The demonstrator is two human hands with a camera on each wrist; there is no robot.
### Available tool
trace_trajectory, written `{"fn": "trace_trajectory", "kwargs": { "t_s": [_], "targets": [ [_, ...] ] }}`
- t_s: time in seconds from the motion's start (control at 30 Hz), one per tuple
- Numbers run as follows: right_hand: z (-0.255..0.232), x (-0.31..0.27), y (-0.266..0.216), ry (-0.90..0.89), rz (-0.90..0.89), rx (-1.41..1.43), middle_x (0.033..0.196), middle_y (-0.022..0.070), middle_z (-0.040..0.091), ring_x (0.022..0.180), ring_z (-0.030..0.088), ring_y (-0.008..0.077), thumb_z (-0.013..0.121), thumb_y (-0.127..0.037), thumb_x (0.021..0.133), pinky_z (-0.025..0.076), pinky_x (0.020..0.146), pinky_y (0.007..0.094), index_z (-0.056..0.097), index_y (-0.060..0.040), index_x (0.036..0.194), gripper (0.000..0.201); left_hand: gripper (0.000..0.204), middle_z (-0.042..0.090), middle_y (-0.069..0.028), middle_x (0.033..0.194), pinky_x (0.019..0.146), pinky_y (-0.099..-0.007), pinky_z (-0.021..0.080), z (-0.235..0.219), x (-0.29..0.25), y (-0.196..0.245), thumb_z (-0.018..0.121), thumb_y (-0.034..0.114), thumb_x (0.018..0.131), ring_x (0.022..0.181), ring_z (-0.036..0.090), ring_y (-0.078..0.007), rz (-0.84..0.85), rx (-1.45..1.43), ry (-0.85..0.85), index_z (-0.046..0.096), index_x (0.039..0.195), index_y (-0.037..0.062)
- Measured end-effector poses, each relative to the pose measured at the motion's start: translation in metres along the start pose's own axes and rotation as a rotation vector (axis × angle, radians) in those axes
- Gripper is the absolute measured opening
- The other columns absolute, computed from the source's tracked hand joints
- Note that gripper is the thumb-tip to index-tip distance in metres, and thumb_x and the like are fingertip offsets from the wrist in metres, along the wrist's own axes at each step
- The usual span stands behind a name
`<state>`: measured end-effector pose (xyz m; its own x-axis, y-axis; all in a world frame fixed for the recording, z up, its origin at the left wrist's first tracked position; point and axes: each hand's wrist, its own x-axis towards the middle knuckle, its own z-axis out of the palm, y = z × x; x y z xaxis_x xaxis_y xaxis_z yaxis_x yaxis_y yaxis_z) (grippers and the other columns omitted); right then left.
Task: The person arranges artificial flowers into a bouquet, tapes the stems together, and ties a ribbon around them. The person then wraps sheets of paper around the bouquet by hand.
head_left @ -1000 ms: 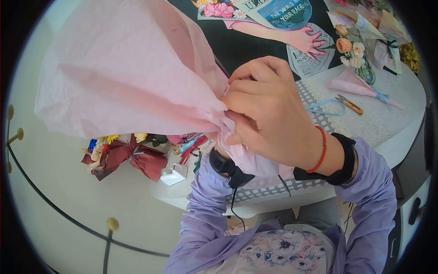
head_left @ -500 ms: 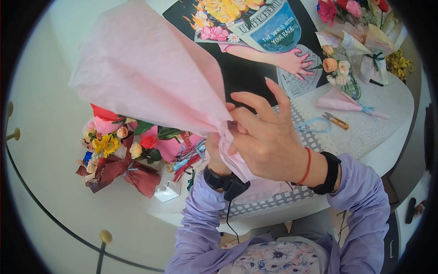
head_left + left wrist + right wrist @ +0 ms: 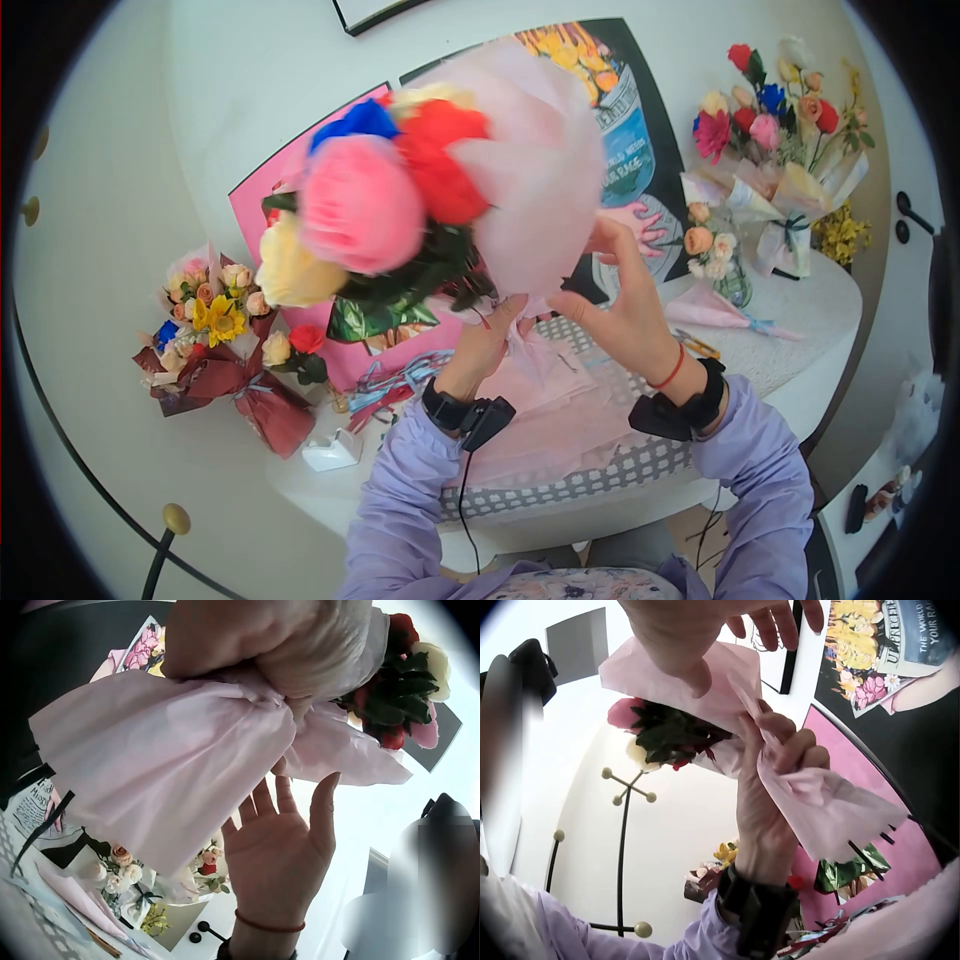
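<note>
My left hand (image 3: pixel 478 350) grips a bouquet at the gathered neck of its pale pink wrapping paper (image 3: pixel 545 150). Big pink, red, cream and blue flowers (image 3: pixel 360 205) with dark leaves lean out to the left in the head view. In the right wrist view the fingers of the left hand (image 3: pixel 769 780) curl round the neck, and the paper flares out below as a skirt (image 3: pixel 829 802) with dark stem ends poking past it. My right hand (image 3: pixel 635 315) is beside the wrap, thumb and fingers spread; the left wrist view shows its palm (image 3: pixel 274 859) bare.
A dark red wrapped bouquet (image 3: pixel 265 395) and a white tape dispenser (image 3: pixel 332 450) are at the left. Ribbons (image 3: pixel 400 380) lie behind the left wrist. Pink paper sheets (image 3: pixel 540 410) cover the mat. At the right stand more flowers (image 3: pixel 775 120), a small pink cone (image 3: pixel 725 305) and snips (image 3: pixel 697 343).
The bouquet has swung round and upright, so its flowers now face the head camera. My right hand has left the gathered paper and spread open beside it. The head view has tilted up.
</note>
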<state>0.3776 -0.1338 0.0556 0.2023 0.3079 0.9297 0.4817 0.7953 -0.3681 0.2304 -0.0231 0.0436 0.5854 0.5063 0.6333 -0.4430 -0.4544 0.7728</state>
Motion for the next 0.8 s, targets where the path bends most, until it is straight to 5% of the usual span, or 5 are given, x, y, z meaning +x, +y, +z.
{"fn": "trace_trajectory", "kwargs": {
  "t_s": [0.13, 0.23, 0.37, 0.5, 0.8],
  "targets": [
    [-0.02, 0.022, 0.002, -0.267, 0.051, 0.404, 0.126, 0.0095, 0.041, 0.117, 0.039, 0.0177, 0.065, -0.027, 0.077, 0.029, 0.098, 0.0311, 0.026, -0.0008, 0.132, 0.072, 0.017, 0.057, -0.005, 0.077, 0.059, -0.0312, 0.04, -0.017, 0.005, -0.016, 0.05, 0.02, 0.089, 0.07, 0.05, -0.0139, -0.001, 0.308, -0.048, 0.055, 0.089, 0.004],
    [-0.034, 0.031, -0.007, -0.229, 0.066, 0.679, 0.131, 0.0107, 0.035, 0.122, 0.033, 0.0171, 0.06, -0.035, 0.08, 0.027, 0.1, 0.0309, 0.022, -0.0009, 0.134, 0.074, 0.015, 0.058, -0.0041, 0.081, 0.06, -0.0249, 0.044, -0.056, 0.014, -0.052, 0.053, 0.015, 0.087, 0.071, 0.056, -0.0118, 0.192, 0.579, -0.049, 0.055, 0.097, 0.0044],
    [-0.044, 0.045, -0.028, -0.078, -0.153, 0.844, 0.12, 0.0091, 0.047, 0.108, 0.047, 0.0172, 0.047, -0.037, 0.089, 0.04, 0.09, 0.0308, 0.03, -0.0014, 0.131, 0.057, 0.016, 0.058, -0.0061, 0.086, 0.062, -0.0271, 0.044, -0.047, 0.011, -0.05, 0.051, 0.016, 0.088, 0.074, 0.055, -0.0137, 0.026, 0.461, -0.083, 0.054, 0.097, 0.0037],
    [-0.066, 0.073, -0.046, -0.089, 0.069, 0.497, 0.105, 0.0079, 0.055, 0.094, 0.052, 0.0111, 0.05, -0.035, 0.088, 0.041, 0.081, 0.0232, 0.047, 0.0013, 0.117, 0.046, 0.015, 0.058, -0.0063, 0.085, 0.062, -0.0278, 0.044, -0.113, -0.066, -0.029, 0.051, 0.016, 0.087, 0.074, 0.055, -0.0147, 0.094, 0.493, -0.07, 0.054, 0.096, 0.0037],
    [-0.078, 0.089, -0.089, -0.364, 0.071, -0.247, 0.078, 0.0013, 0.061, 0.067, 0.054, 0.0062, 0.06, -0.029, 0.082, 0.043, 0.06, 0.019, 0.062, 0.0018, 0.093, 0.033, 0.014, 0.057, -0.0069, 0.083, 0.062, -0.0294, 0.043, -0.061, -0.005, -0.029, 0.053, 0.015, 0.085, 0.075, 0.055, -0.017, 0.225, 0.575, -0.041, 0.054, 0.092, 0.0037]
  ]
}}
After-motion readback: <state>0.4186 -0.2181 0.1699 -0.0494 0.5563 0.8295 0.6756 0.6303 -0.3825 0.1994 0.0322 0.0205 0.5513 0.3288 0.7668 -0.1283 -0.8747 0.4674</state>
